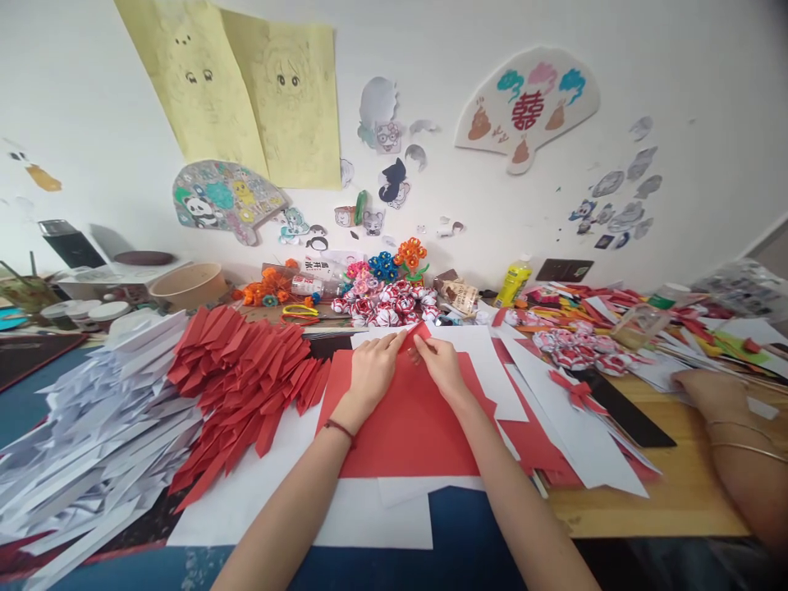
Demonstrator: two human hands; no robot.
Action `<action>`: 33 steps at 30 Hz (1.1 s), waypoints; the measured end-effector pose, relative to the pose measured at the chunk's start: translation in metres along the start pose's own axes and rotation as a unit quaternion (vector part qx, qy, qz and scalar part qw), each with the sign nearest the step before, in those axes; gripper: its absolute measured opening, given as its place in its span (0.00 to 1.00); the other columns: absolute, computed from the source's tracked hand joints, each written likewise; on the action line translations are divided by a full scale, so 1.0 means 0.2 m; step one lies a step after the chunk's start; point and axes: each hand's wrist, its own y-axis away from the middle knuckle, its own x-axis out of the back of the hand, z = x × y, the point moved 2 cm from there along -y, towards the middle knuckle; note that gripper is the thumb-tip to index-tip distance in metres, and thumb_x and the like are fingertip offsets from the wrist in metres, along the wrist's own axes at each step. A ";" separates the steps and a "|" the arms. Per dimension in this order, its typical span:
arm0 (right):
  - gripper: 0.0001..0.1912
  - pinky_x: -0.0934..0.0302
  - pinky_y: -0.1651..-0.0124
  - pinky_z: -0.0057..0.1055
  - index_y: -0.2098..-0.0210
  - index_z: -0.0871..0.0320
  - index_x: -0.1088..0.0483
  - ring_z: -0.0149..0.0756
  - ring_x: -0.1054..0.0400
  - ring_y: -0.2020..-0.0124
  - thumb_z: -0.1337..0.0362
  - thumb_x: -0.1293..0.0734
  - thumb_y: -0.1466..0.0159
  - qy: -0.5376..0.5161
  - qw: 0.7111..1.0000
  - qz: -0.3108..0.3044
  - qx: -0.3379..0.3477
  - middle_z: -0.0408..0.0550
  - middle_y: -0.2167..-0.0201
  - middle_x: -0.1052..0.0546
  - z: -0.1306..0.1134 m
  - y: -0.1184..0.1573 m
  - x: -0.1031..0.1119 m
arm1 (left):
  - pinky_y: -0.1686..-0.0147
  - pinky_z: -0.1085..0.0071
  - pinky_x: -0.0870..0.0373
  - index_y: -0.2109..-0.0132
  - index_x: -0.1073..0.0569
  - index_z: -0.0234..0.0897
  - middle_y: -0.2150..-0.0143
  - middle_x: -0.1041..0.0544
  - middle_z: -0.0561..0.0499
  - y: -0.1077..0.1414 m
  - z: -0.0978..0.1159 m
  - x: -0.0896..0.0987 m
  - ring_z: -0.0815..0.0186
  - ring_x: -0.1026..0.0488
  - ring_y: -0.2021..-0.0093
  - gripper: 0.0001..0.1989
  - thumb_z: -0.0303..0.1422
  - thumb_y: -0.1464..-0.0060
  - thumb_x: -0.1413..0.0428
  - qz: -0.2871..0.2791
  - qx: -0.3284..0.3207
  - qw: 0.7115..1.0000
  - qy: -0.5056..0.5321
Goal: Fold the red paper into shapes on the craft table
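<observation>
A small folded piece of red paper [419, 332] is between my hands, above a stack of red paper sheets [406, 435]. My left hand [375, 363] has its fingers pressed together on the piece's left side. On the other side, my right hand [442, 365] pinches the piece between thumb and fingers. White sheets [375, 525] lie beneath the red stack. Close by on the left is a heap of folded red paper strips [246, 377], with a larger heap of folded white strips [104, 443] beyond it.
Yellow-handled scissors [301, 312], red-and-white paper flowers [394, 304] and a yellow bottle [514, 281] stand along the wall. At right lie white offcuts [572, 419], a black strip [628, 410] and a clear bottle [643, 324]. Another person's arm [732, 427] rests at the right edge.
</observation>
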 end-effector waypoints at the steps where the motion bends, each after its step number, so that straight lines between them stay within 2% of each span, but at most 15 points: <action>1: 0.26 0.36 0.68 0.33 0.76 0.61 0.27 0.40 0.28 0.73 0.42 0.35 0.41 -0.015 1.000 0.002 -0.001 0.50 0.76 0.23 0.00 0.00 0.00 | 0.62 0.67 0.36 0.38 0.34 0.42 0.48 0.23 0.45 0.00 0.00 0.00 0.61 0.25 0.58 0.21 0.28 0.37 0.52 -0.001 -0.023 1.000 -0.012; 4: 0.26 0.35 0.68 0.32 0.74 0.62 0.26 0.40 0.29 0.72 0.42 0.33 0.43 -0.042 0.999 0.011 -0.003 0.51 0.75 0.23 -0.01 0.00 0.01 | 0.60 0.66 0.35 0.39 0.34 0.41 0.44 0.26 0.45 -0.01 0.02 0.00 0.61 0.26 0.56 0.20 0.28 0.36 0.53 -0.003 -0.073 0.997 -0.015; 6: 0.25 0.36 0.68 0.32 0.72 0.61 0.26 0.39 0.29 0.72 0.42 0.33 0.44 -0.043 0.999 0.027 0.001 0.50 0.75 0.23 -0.02 0.00 0.03 | 0.58 0.65 0.35 0.40 0.32 0.43 0.44 0.25 0.46 -0.01 0.03 0.01 0.61 0.27 0.55 0.19 0.30 0.36 0.53 0.002 -0.075 0.997 0.018; 8: 0.24 0.37 0.69 0.31 0.72 0.60 0.27 0.38 0.30 0.73 0.43 0.33 0.44 -0.040 0.998 0.038 0.006 0.49 0.76 0.24 -0.02 0.00 0.04 | 0.57 0.66 0.34 0.43 0.29 0.45 0.47 0.24 0.47 -0.03 0.04 0.02 0.61 0.27 0.54 0.17 0.34 0.36 0.51 0.014 -0.042 0.995 0.085; 10: 0.24 0.38 0.70 0.30 0.74 0.60 0.28 0.37 0.32 0.74 0.43 0.33 0.43 -0.033 0.999 0.038 0.009 0.47 0.78 0.25 -0.03 0.00 0.05 | 0.55 0.67 0.34 0.45 0.27 0.45 0.49 0.22 0.48 -0.04 0.02 0.03 0.61 0.26 0.53 0.16 0.38 0.38 0.49 0.028 0.024 0.985 0.171; 12: 0.24 0.40 0.71 0.30 0.75 0.59 0.30 0.35 0.34 0.75 0.43 0.34 0.42 -0.026 0.999 0.024 0.014 0.46 0.79 0.27 -0.04 0.00 0.05 | 0.56 0.69 0.32 0.45 0.26 0.44 0.51 0.21 0.48 -0.05 0.00 0.02 0.62 0.25 0.55 0.17 0.40 0.40 0.46 0.026 0.092 0.960 0.262; 14: 0.23 0.42 0.71 0.29 0.76 0.59 0.31 0.34 0.36 0.76 0.43 0.34 0.42 -0.014 0.999 0.013 0.028 0.45 0.79 0.29 -0.06 0.00 0.04 | 0.60 0.71 0.31 0.48 0.25 0.42 0.53 0.20 0.48 -0.06 -0.02 0.00 0.63 0.24 0.59 0.17 0.41 0.43 0.44 -0.004 0.133 0.929 0.344; 16: 0.23 0.44 0.71 0.28 0.76 0.59 0.32 0.32 0.38 0.75 0.44 0.34 0.41 0.010 0.998 0.022 0.053 0.44 0.78 0.30 -0.07 0.01 0.04 | 0.63 0.72 0.32 0.53 0.23 0.39 0.58 0.19 0.48 -0.06 -0.03 -0.03 0.64 0.24 0.62 0.15 0.41 0.43 0.44 -0.036 0.145 0.902 0.405; 19: 0.21 0.45 0.70 0.28 0.75 0.58 0.31 0.32 0.39 0.73 0.46 0.33 0.41 0.034 0.994 0.049 0.090 0.43 0.76 0.30 -0.08 0.01 0.04 | 0.65 0.73 0.32 0.60 0.23 0.35 0.64 0.20 0.48 -0.06 -0.04 -0.06 0.65 0.25 0.65 0.14 0.41 0.46 0.43 -0.050 0.157 0.866 0.472; 23: 0.18 0.41 0.65 0.29 0.71 0.59 0.27 0.35 0.35 0.70 0.48 0.32 0.42 -0.007 0.996 0.031 0.089 0.45 0.73 0.27 -0.09 0.02 0.05 | 0.71 0.75 0.34 0.65 0.26 0.33 0.70 0.23 0.50 -0.05 -0.02 -0.08 0.68 0.28 0.72 0.14 0.41 0.51 0.39 -0.097 0.170 0.831 0.520; 27: 0.18 0.42 0.67 0.29 0.75 0.60 0.28 0.34 0.36 0.71 0.49 0.32 0.42 0.001 0.996 0.002 0.084 0.44 0.76 0.28 -0.11 0.03 0.04 | 0.75 0.76 0.40 0.69 0.29 0.33 0.76 0.30 0.55 -0.04 -0.01 -0.06 0.72 0.35 0.75 0.17 0.45 0.52 0.39 -0.153 0.128 0.828 0.524; 30: 0.19 0.44 0.70 0.28 0.77 0.59 0.29 0.33 0.38 0.73 0.49 0.32 0.41 0.017 0.996 -0.006 0.093 0.43 0.77 0.29 -0.12 0.04 0.04 | 0.76 0.76 0.46 0.75 0.33 0.34 0.79 0.36 0.57 -0.04 -0.02 -0.05 0.74 0.41 0.77 0.22 0.48 0.48 0.43 -0.149 0.114 0.837 0.514; 33: 0.19 0.43 0.69 0.28 0.78 0.59 0.29 0.33 0.37 0.73 0.49 0.32 0.41 0.024 0.994 -0.001 0.104 0.44 0.77 0.28 -0.14 0.05 0.04 | 0.78 0.76 0.50 0.78 0.36 0.34 0.81 0.39 0.58 -0.05 -0.01 -0.05 0.74 0.44 0.78 0.23 0.49 0.49 0.43 -0.138 0.127 0.843 0.505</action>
